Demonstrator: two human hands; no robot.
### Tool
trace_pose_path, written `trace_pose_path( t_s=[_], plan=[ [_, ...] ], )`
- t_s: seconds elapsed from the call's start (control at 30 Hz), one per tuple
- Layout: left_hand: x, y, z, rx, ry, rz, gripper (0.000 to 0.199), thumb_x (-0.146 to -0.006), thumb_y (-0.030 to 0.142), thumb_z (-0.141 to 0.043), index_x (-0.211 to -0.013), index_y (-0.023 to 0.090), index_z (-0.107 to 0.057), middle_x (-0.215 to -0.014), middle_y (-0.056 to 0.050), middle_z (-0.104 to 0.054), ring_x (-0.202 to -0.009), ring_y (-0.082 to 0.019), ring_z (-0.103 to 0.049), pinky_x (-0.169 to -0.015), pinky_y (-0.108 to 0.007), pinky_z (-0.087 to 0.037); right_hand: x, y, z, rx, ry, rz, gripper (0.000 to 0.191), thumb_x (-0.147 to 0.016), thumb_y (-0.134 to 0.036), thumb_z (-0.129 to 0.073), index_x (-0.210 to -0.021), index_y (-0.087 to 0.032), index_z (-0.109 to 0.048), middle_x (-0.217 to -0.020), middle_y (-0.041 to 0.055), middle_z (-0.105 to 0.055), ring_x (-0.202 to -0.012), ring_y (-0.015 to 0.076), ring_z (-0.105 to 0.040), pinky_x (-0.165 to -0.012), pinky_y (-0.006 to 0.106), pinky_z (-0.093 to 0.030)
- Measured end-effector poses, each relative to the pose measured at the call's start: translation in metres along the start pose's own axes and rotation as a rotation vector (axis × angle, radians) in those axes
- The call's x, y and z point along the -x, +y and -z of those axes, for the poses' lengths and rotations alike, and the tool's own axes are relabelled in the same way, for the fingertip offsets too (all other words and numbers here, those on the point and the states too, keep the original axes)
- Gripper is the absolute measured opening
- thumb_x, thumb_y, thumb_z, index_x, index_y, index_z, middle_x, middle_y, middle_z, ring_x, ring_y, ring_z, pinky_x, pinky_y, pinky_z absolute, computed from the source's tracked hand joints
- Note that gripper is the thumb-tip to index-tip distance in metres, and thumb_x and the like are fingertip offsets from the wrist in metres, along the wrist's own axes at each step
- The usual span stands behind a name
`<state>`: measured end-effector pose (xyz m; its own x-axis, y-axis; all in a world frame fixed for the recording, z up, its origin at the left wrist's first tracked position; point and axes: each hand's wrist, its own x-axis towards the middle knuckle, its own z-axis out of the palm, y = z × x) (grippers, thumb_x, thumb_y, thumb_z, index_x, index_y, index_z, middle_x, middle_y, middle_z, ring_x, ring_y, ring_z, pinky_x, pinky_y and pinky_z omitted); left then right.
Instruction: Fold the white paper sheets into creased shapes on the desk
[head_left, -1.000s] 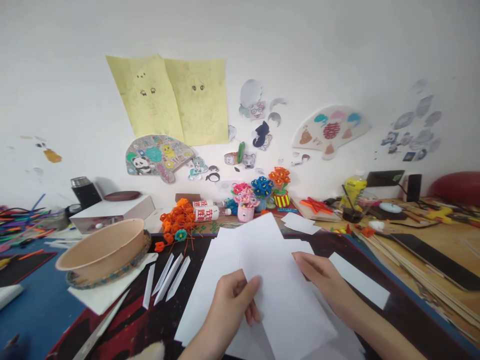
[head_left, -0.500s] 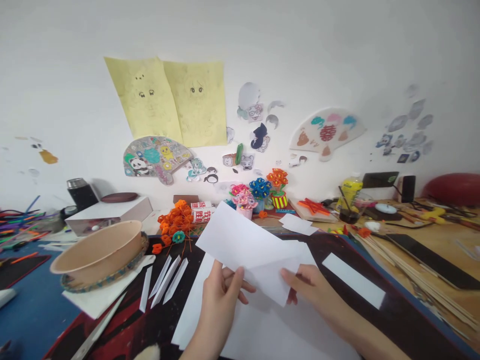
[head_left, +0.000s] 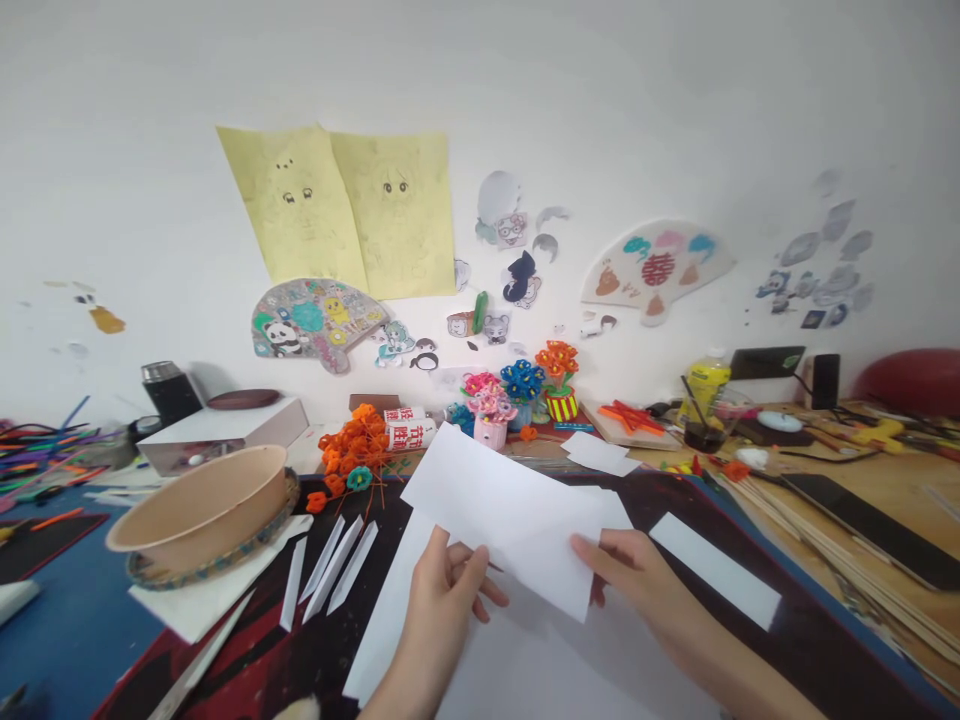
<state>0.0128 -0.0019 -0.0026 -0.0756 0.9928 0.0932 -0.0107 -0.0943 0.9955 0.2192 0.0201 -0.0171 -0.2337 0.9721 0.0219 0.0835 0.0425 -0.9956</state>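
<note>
A white sheet of paper is held up and tilted above larger white paper lying on the dark mat. My right hand pinches its right edge between thumb and fingers. At its lower left edge is my left hand, thumb and fingers curled at the sheet, with some fingertips below it. Several folded white strips lie on the mat to the left. A flat white strip rests to the right of my right hand.
At the left are a beige bowl and scissors. Orange pipe-cleaner flowers, small flower pots and a white box stand along the back. Thin sticks and a black phone lie at the right.
The held sheet and my right hand have shifted slightly right. My left hand's grip looks much the same. The whole view has moved a little.
</note>
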Motion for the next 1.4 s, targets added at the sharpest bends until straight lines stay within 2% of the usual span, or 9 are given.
trace_pose_path(
  t_s=[0.13,0.23,0.37,0.6,0.87,0.97,1.1,1.2,1.4],
  plan=[
    [-0.001,0.001,0.002,0.008,-0.009,0.007,0.045,-0.077,0.042,-0.063,-0.112,0.017,-0.056,-0.069,-0.002,-0.068,-0.046,-0.014,-0.062,-0.041,-0.021,-0.039,0.001,0.000,0.000,-0.222,0.011,0.010,0.056,-0.086,-0.064,-0.052,-0.056,-0.017,-0.057,-0.053,0.0017,-0.057,-0.053,0.0137,-0.049,-0.056,0.028,-0.038],
    [-0.003,-0.001,0.005,-0.014,-0.047,0.065,0.032,-0.076,0.045,-0.065,-0.078,0.014,-0.063,-0.058,-0.003,-0.065,-0.042,-0.013,-0.056,-0.041,-0.021,-0.037,0.001,-0.002,-0.001,-0.440,-0.024,-0.026,0.057,-0.087,-0.067,-0.046,-0.066,-0.017,-0.062,-0.057,0.0010,-0.056,-0.051,0.0131,-0.047,-0.050,0.026,-0.037],
    [-0.002,0.000,0.008,-0.075,-0.074,0.133,0.047,-0.079,0.053,-0.062,-0.052,0.014,-0.058,-0.038,0.000,-0.050,-0.038,-0.009,-0.043,-0.044,-0.022,-0.031,0.000,-0.008,-0.003,-0.599,-0.071,-0.148,0.058,-0.078,-0.075,-0.051,-0.079,-0.020,-0.068,-0.057,-0.0009,-0.055,-0.047,0.0130,-0.046,-0.045,0.025,-0.035],
    [-0.002,0.003,0.008,-0.083,-0.073,0.134,0.052,-0.076,0.062,-0.062,-0.053,0.018,-0.047,-0.041,0.003,-0.048,-0.039,-0.007,-0.037,-0.045,-0.023,-0.026,0.006,-0.015,0.006,-0.536,-0.058,-0.229,0.053,-0.080,-0.069,-0.054,-0.089,-0.021,-0.074,-0.077,0.0040,-0.070,-0.072,0.0211,-0.062,-0.069,0.030,-0.046],
    [-0.006,-0.008,0.008,-0.273,-0.230,0.127,0.063,-0.067,0.083,-0.050,-0.052,0.022,-0.042,-0.034,0.007,-0.035,-0.034,-0.007,-0.028,-0.040,-0.024,-0.020,0.005,0.000,0.011,-0.297,0.114,-0.271,0.041,-0.068,-0.055,-0.077,-0.082,-0.017,-0.073,-0.074,0.0044,-0.069,-0.065,0.0196,-0.060,-0.057,0.028,-0.046],
    [-0.005,-0.006,0.007,-0.283,-0.218,0.126,0.063,-0.070,0.083,-0.043,-0.054,0.022,-0.041,-0.038,0.007,-0.036,-0.035,-0.008,-0.028,-0.041,-0.024,-0.020,0.004,0.001,0.010,-0.297,0.035,-0.227,0.034,-0.068,-0.049,-0.079,-0.080,-0.018,-0.073,-0.076,0.0038,-0.069,-0.068,0.0182,-0.061,-0.060,0.027,-0.046],
    [-0.008,-0.004,0.009,-0.334,-0.106,0.044,0.057,-0.078,0.076,-0.040,-0.056,0.023,-0.035,-0.046,0.006,-0.038,-0.044,-0.011,-0.035,-0.047,-0.025,-0.026,0.003,0.000,0.009,-0.200,-0.229,-0.079,0.036,-0.072,-0.047,-0.077,-0.060,-0.015,-0.066,-0.057,0.0006,-0.060,-0.055,0.0126,-0.053,-0.055,0.025,-0.040],
    [-0.011,-0.006,0.013,-0.414,-0.080,-0.015,0.049,-0.084,0.064,-0.037,-0.057,0.024,-0.027,-0.051,0.006,-0.030,-0.050,-0.012,-0.032,-0.051,-0.026,-0.025,0.004,-0.003,0.007,-0.184,-0.360,-0.042,0.040,-0.079,-0.051,-0.069,-0.066,-0.014,-0.067,-0.059,0.0021,-0.061,-0.053,0.0125,-0.054,-0.053,0.025,-0.038],
    [-0.013,0.005,0.021,-0.846,-0.195,-0.107,0.032,-0.090,0.035,-0.032,-0.061,0.022,-0.025,-0.055,0.004,-0.028,-0.054,-0.014,-0.031,-0.055,-0.027,-0.022,-0.005,-0.003,0.012,-0.449,-0.033,-0.116,0.045,-0.084,-0.061,-0.057,-0.104,-0.022,-0.068,-0.079,0.0029,-0.065,-0.067,0.0159,-0.059,-0.058,0.026,-0.043]
  ],
)
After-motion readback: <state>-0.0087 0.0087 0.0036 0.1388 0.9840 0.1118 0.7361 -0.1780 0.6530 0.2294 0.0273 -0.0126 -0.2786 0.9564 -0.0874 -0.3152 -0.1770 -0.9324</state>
